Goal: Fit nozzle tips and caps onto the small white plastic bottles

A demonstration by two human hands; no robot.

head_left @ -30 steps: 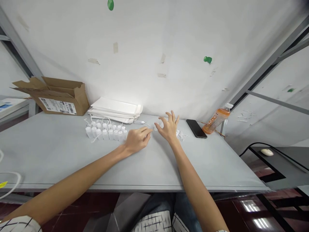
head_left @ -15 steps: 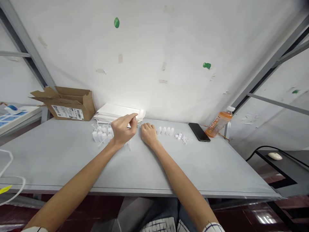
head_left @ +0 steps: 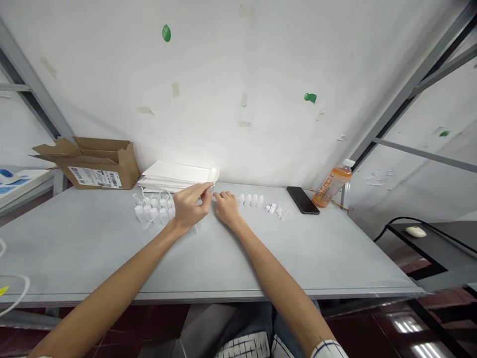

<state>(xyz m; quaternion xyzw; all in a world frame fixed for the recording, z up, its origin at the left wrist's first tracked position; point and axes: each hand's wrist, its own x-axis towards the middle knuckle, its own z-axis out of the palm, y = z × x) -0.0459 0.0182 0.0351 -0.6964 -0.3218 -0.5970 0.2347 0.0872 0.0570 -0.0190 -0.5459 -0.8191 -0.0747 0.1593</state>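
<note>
Grip left (head_left: 190, 206): together at white paper stack (head_left: 175, 174), hold unclear | grip right (head_left: 226, 208): apart, just beside

White wall (head_left: 238, 64) flecked with tape (head_left: 175, 89) and green blobs (head_left: 166, 33) (glossy dark-red floor (head_left: 164, 320) below)

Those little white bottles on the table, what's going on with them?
A person is working at a grey table. Their left hand reaches to the corner of a stack of flat white sheets, and their right hand rests on the table beside it. The small white plastic bottles, with thin white cords, sit in a cluster to the left of the hands.
</note>
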